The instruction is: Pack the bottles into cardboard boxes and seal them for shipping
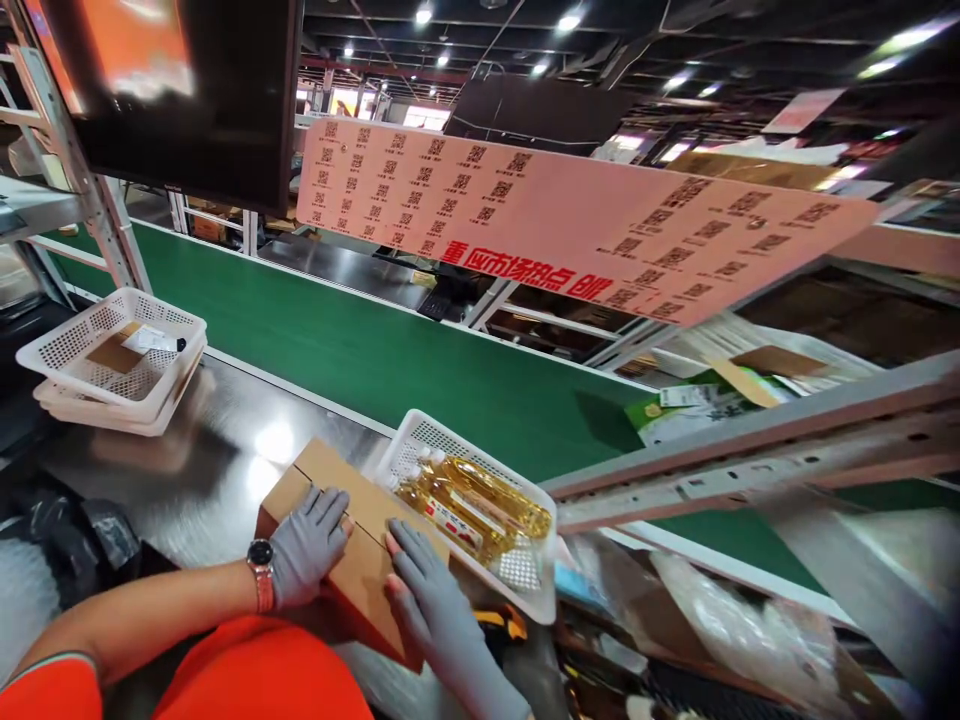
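A closed brown cardboard box point(360, 540) lies on the metal table in front of me, a seam running along its top. My left hand point(311, 545), in a grey glove with a watch at the wrist, rests on the box's top flaps with its fingers laid out. On the box's right part, my right hand point(431, 590) lies in a grey glove, fingers extended near the seam. Just beyond the box, a white perforated basket point(551, 560) holds bottles of golden liquid point(480, 505) with white caps.
Stacked white baskets point(120, 360) stand at the left, a small carton inside. A green conveyor belt point(322, 340) runs behind the metal table point(225, 430). A slanted metal post point(750, 440), plastic wrap and an orange-handled tool point(514, 622) are at the right.
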The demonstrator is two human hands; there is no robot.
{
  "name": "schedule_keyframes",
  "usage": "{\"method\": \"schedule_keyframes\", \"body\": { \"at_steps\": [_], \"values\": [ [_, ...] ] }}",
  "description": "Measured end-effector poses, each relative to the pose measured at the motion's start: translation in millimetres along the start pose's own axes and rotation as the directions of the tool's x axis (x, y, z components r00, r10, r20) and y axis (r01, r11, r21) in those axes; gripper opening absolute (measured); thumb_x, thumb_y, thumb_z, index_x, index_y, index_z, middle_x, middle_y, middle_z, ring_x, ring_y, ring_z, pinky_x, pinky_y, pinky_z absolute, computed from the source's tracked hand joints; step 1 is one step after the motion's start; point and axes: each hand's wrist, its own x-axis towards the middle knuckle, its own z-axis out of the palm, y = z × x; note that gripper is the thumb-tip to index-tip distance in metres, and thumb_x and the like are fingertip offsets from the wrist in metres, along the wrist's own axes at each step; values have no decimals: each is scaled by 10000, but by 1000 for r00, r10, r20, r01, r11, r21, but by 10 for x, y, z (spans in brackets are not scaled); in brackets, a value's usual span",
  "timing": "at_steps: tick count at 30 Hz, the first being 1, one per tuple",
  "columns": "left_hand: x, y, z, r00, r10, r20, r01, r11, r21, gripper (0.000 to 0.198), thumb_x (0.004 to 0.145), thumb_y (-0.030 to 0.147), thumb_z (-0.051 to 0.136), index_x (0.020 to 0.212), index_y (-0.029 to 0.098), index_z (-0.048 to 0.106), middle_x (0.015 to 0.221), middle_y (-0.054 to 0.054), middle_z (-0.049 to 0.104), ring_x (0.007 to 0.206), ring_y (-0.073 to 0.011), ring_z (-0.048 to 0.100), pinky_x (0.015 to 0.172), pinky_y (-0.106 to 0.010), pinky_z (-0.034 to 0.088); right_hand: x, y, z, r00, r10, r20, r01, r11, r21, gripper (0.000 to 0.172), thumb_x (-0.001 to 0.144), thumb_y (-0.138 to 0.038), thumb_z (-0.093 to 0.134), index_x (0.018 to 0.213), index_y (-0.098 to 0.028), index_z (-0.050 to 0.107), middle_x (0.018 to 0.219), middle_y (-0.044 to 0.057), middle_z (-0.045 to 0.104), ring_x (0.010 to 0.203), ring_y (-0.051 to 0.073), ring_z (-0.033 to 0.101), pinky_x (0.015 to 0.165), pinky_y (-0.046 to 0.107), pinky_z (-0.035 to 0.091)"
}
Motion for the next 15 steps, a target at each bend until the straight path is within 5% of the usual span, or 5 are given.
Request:
{"method": "schedule_keyframes", "body": {
  "at_steps": [5,9,12,15],
  "values": [
    [3,114,-62,997,-67,37,67,998,5,965,969,445,748,1765,70,353,1866,-297,184,1763,-451,167,1429,-712,81,-2,160,-73,981,166,-97,-163,986,45,492,1107,-518,525,1442,-287,801,1648,148,657,1616,432,517,1341,779,378],
    [20,94,-54,996,-47,77,47,999,-3,990,936,436,755,1757,40,369,1857,-313,200,1750,-474,192,1436,-688,113,-97,180,182,926,321,-200,-279,937,212,535,1119,-544,471,1431,-262,802,1780,140,504,1738,409,301,1381,743,311],
    [38,42,-9,997,-52,62,52,999,8,991,896,447,787,1738,68,425,1854,-297,251,1736,-498,230,1427,-705,142,-140,123,377,832,497,-248,-390,841,376,629,1073,-605,548,1552,-220,685,1886,148,287,1778,414,144,1408,706,252],
    [55,11,16,994,-81,72,79,996,35,1004,835,428,838,1712,101,476,1849,-281,285,1733,-504,241,1413,-737,158,-139,45,461,736,658,-159,-449,650,613,927,987,-676,654,1754,-238,374,1841,194,350,1719,427,324,1346,687,394]
  ]
}}
